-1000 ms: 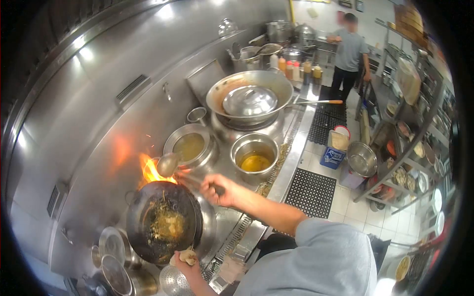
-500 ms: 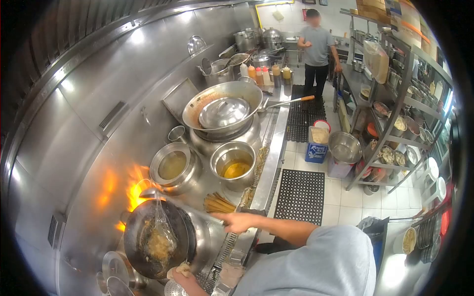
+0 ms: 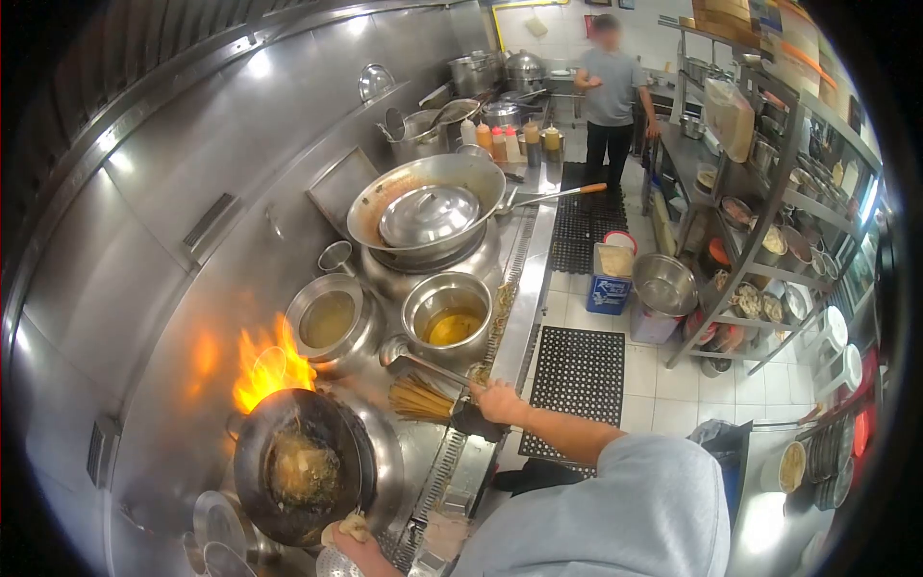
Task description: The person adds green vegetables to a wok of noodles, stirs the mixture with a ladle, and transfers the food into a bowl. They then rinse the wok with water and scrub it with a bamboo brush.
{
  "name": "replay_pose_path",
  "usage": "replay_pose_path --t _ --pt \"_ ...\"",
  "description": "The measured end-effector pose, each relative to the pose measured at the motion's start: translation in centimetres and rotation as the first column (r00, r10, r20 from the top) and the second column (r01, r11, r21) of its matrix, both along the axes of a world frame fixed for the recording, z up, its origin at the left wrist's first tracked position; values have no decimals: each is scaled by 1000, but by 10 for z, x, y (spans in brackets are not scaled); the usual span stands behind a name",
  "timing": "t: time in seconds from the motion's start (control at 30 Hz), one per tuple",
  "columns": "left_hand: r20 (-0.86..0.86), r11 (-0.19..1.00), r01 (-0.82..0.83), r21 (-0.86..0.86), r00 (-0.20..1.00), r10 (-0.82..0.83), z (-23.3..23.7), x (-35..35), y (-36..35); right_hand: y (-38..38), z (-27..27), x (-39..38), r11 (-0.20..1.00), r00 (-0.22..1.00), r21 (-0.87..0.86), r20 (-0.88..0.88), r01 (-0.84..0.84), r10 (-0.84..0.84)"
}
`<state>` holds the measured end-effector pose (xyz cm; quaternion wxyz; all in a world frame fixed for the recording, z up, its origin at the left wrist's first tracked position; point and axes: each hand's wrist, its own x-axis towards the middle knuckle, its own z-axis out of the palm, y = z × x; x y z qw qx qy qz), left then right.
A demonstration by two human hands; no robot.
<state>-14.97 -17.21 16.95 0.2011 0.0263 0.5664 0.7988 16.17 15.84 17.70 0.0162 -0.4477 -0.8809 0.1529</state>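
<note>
**Steady grip on the wok, light hand on the ladle**

My left hand is closed around a folded cloth at the near edge of the wok. The food sits inside, around the middle of the wok, with flames rising behind the far rim. I want that cloth bunched thick between skin and metal, no loose corner trailing toward the fire, and my wrist firm so the wok sits level.

My right hand is wrapped around the end of the ladle, whose bowl is just beside the pot of golden liquid. I can't tell whether the bowl holds anything, so I'd best treat it as full: bowl level, handle high enough to clear the pot's rim and the bundle of sticks, movement smooth. A hurried swing could splash liquid near open flame.
</note>
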Motion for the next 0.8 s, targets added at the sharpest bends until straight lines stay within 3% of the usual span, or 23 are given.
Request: replay_pose_path --t 0.07,0.17,0.27,0.37,0.47,0.53,0.57,0.63,0.67,0.7,0.8 --pt "-155 997 48 -58 986 -57 -17 -8 -6 -24 8 -16 999 999 29 -21 -31 32" --pt "56 999 6 32 998 -8 -6 -6 -3 -46 -23 -24 989 992 90 58 -121 116" --pt "145 998 -44 49 989 36 17 7 2 -48 -30 -27 990 990 32 41 -134 133" --pt "144 999 -37 16 989 35 4 -2 -3 -42 -27 -27 988 987 -30 55 -151 152" --pt "3 996 34 -83 999 -34 -1 -2 -9 -40 -10 -25 982 990 -133 40 -132 138" --pt "-75 995 -96 -29 993 94 -11 6 -17 -38 -12 -24 981 993 -161 28 -107 113" --pt "-320 997 -47 -57 947 27 -21 23 -28 -35 -12 -24 981 995 -171 23 -91 96" --pt "-739 998 -16 -64 673 -36 -40 56 -49 -32 -7 -24 973 997 -220 30 -61 69" --pt "-780 996 5 -90 622 -73 -41 74 -56 -31 -6 -25 968 998 -246 38 -47 58" --pt "-731 983 49 -179 662 -166 -37 95 -56 -30 -8 -26 968 998 -246 36 -45 55" --pt "-425 842 290 -454 760 -491 -27 145 -60 -31 -14 -28 969 997 -240 29 -59 68"
